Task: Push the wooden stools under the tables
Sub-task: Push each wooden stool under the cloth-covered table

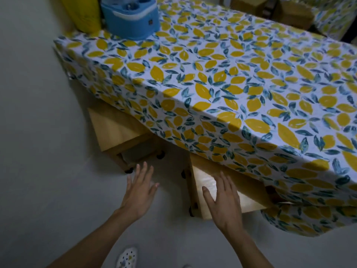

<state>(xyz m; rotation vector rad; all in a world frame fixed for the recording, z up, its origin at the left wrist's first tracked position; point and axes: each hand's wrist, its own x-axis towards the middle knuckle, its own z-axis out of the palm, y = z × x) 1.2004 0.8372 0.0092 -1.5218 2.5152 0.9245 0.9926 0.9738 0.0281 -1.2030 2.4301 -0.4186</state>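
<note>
Two light wooden stools stand partly under a table (241, 78) covered with a lemon-print cloth. The near stool (249, 196) shows its seat below the cloth's hanging edge. My right hand (222, 200) lies flat over the near-left part of that seat, fingers spread. The far stool (114, 128) sits to the left, about half of its seat sticking out. My left hand (141, 190) hovers open above the floor between the two stools, holding nothing.
A blue box-like container (131, 18) stands on the table's far left corner, with a yellow object (81, 12) behind it. A second lemon-cloth table (336, 18) and cardboard boxes (278, 10) are at the back right. Pale floor (38, 151) lies to the left. My patterned shoe (127, 258) shows below.
</note>
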